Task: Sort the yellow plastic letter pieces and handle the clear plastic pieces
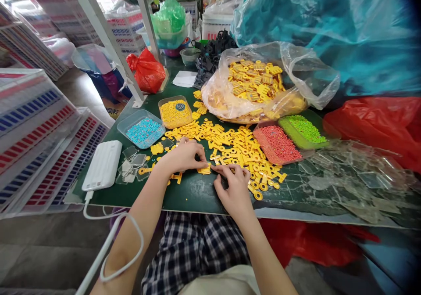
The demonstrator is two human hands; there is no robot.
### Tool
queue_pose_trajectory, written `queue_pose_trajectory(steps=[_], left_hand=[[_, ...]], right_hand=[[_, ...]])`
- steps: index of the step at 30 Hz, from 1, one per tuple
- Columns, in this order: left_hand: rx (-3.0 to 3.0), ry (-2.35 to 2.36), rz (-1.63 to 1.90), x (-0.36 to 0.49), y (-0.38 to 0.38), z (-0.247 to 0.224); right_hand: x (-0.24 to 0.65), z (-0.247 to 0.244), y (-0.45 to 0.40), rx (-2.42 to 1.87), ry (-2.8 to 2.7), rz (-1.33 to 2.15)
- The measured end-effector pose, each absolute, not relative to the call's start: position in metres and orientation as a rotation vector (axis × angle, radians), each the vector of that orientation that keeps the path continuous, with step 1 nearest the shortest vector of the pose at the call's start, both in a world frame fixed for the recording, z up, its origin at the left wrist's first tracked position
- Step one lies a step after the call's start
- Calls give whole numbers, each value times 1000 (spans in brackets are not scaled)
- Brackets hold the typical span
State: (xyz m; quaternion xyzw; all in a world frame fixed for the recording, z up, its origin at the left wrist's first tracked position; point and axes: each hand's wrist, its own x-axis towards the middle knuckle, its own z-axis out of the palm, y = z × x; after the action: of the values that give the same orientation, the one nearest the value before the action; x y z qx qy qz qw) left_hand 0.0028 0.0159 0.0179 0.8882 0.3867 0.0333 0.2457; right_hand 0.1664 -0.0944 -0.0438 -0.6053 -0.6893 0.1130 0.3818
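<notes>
A small flat yellow plastic piece [205, 169] lies low over the table between my two hands. My left hand [186, 155] is closed, its fingers bent down onto the left and upper side of the piece. My right hand [234, 186] is curled from the other side, with its fingertips at the piece's right edge; the exact pinch is too small to make out. A heap of loose yellow plastic parts [226, 139], many ring-ended, spreads just beyond both hands. Clear plastic squares [133, 163] lie to the left of my left forearm.
Trays of blue beads [144, 131], yellow beads [174, 113], red beads [278, 143] and green beads [304, 128] surround the heap. Behind stands an open bag of yellow parts [256, 82]. A white power bank [102, 165] with a cable sits left; clear plastic pieces [368, 172] cover the right.
</notes>
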Motion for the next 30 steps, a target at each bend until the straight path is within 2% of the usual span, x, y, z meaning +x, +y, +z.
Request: queue_pose_trajectory(steps=[13, 19, 23, 30], left_hand=[[2353, 1086, 97, -3, 14, 23], [2460, 1027, 184, -3, 15, 18], [2456, 1024, 198, -6, 15, 16], [2517, 984, 322, -4, 12, 23]], right_hand=[[165, -43, -95, -1550, -1770, 260], [167, -26, -100, -1384, -1693, 297], [198, -9, -100, -1412, -1657, 211], [301, 13, -61, -1799, -1529, 76]])
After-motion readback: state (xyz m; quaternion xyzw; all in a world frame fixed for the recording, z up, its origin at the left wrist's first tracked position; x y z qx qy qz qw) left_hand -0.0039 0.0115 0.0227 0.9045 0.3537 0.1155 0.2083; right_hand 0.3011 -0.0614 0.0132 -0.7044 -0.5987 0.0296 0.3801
